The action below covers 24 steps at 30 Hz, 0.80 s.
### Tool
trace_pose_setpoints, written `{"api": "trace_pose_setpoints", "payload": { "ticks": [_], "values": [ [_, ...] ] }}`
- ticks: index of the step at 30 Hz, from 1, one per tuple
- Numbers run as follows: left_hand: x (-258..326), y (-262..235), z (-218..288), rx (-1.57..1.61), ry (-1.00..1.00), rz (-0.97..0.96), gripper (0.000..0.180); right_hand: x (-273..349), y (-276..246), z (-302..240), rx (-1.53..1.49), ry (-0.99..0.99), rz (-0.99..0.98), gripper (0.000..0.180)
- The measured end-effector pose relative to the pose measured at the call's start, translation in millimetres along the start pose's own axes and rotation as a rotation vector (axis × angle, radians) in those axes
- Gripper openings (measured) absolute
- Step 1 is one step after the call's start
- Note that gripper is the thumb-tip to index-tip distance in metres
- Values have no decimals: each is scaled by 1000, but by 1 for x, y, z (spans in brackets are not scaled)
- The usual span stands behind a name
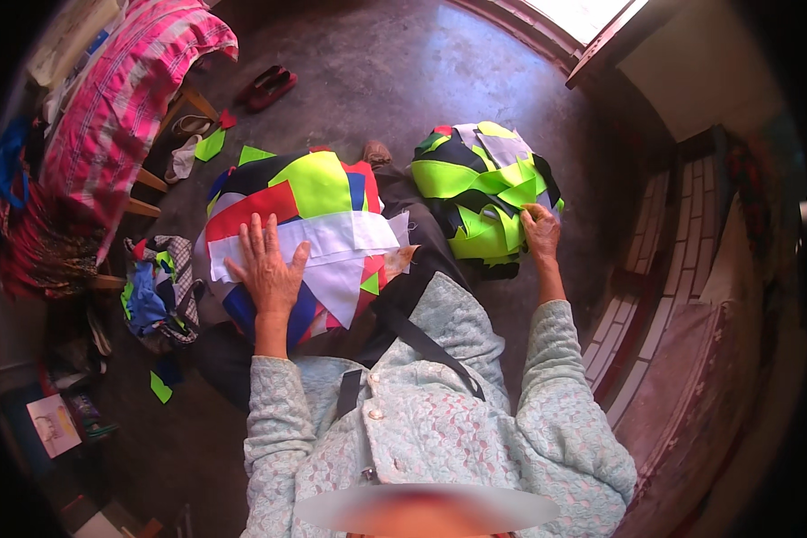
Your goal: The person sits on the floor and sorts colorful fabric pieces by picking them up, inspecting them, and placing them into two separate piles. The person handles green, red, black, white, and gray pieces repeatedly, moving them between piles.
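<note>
My left hand (269, 267) lies flat, fingers spread, on a white fabric strip (354, 231). That strip crosses a rounded heap of fabric scraps (323, 184) in yellow-green, red, blue and white. On the right, my right hand (542, 233) is closed at the edge of a second pile of scraps (444, 177), mostly neon yellow-green with grey and black. Its fingers curl on a yellow-green fabric scrap (517, 190); their tips are partly hidden.
A checked bag (186, 285) with scraps stands left of the heap. Loose green scraps (210, 145) and dark red shoes (266, 88) lie on the floor. Pink plaid cloth (121, 117) drapes over wooden furniture at the left. A white-tiled ledge (659, 323) runs along the right.
</note>
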<state>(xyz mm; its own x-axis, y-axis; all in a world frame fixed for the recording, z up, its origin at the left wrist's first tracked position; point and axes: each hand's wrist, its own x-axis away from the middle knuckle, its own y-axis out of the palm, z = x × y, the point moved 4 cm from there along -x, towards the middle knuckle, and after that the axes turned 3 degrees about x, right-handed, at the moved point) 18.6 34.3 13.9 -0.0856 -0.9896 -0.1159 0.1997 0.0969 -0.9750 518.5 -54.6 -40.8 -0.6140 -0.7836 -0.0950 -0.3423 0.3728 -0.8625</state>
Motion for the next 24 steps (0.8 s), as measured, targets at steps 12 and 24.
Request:
{"api": "trace_pose_setpoints", "payload": {
  "ticks": [12,24],
  "values": [
    [5,-6,-2,21,-4,10,75,-21,-19,26,-367,65,450,24],
    [4,-6,1,82,-1,82,74,6,-86,-192,-756,-263,218,18]
  ]
}}
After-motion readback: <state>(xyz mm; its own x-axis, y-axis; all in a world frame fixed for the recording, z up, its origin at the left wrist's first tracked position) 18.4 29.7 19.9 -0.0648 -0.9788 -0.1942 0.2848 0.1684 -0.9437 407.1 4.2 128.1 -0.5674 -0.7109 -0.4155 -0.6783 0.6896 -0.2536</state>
